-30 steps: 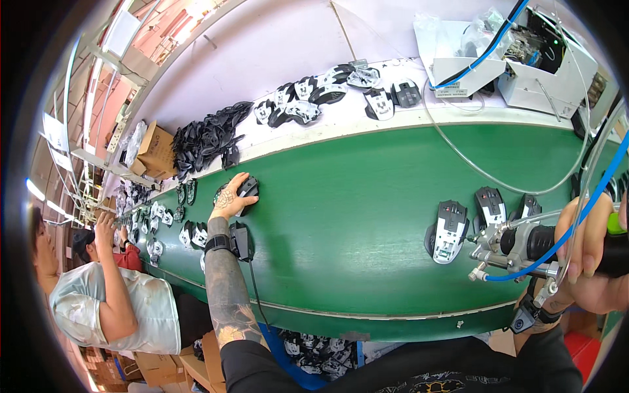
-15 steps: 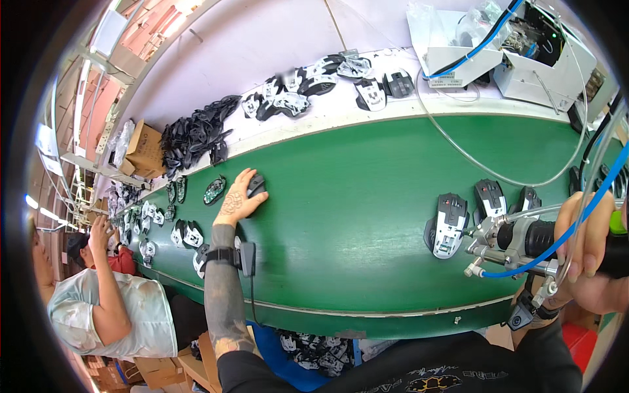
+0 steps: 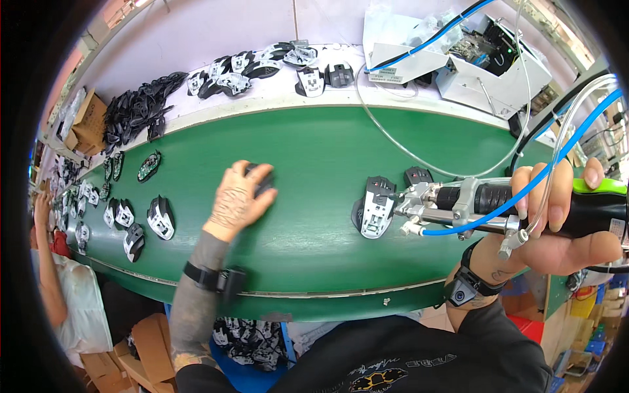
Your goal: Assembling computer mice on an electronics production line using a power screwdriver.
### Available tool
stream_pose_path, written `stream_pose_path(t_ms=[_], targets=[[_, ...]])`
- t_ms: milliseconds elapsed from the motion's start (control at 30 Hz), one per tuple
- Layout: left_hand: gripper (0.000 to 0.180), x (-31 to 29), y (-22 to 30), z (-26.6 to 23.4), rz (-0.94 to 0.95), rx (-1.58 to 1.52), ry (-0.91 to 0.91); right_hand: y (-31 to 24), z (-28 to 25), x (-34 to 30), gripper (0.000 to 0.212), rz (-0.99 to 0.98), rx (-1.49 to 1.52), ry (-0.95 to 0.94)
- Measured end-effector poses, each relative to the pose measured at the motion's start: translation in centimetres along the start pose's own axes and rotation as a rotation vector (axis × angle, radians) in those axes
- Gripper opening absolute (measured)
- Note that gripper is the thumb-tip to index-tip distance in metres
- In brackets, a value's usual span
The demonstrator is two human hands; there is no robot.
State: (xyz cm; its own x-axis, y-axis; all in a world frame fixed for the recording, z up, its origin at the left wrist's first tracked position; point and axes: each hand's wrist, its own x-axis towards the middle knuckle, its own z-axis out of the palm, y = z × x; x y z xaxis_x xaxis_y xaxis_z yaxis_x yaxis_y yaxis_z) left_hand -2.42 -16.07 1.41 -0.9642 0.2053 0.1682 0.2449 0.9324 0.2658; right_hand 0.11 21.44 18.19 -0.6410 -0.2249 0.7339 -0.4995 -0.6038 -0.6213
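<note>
A black computer mouse (image 3: 266, 184), mostly hidden in the head view, is sitting on or just above the green tabletop (image 3: 314, 255) inside the left hand (image 3: 234, 198), whose thumb and fingers are clasping its sides, presumably for a steady hold. The right hand (image 3: 555, 213) is gripping a hose-fitted power screwdriver (image 3: 485, 194) around its barrel, seemingly so that its nose is pointing sideways toward a black-and-white mouse shell (image 3: 378, 209); whether those two are touching, I cannot tell.

Long green bench (image 3: 314, 255), pale wall (image 3: 229, 29)
The bench is bordered along its far side by a white ledge (image 3: 275, 90).
</note>
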Motion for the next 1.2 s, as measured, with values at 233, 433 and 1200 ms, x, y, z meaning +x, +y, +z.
stream_pose_path(t_ms=[233,433,1200], targets=[[0.043,2.2,11.2,0.9,-0.427,-1.939,-0.03,-0.7,-0.2,0.0,0.071,-0.064,-0.072,0.08],[0.054,1.2,14.0,3.4,-0.38,-2.292,-0.119,-0.3,0.3,-0.3,0.068,-0.095,-0.068,0.124],[0.07,-0.3,16.3,2.2,-0.29,-2.287,-0.31,0.0,1.5,-0.5,0.063,-0.108,-0.06,0.145]])
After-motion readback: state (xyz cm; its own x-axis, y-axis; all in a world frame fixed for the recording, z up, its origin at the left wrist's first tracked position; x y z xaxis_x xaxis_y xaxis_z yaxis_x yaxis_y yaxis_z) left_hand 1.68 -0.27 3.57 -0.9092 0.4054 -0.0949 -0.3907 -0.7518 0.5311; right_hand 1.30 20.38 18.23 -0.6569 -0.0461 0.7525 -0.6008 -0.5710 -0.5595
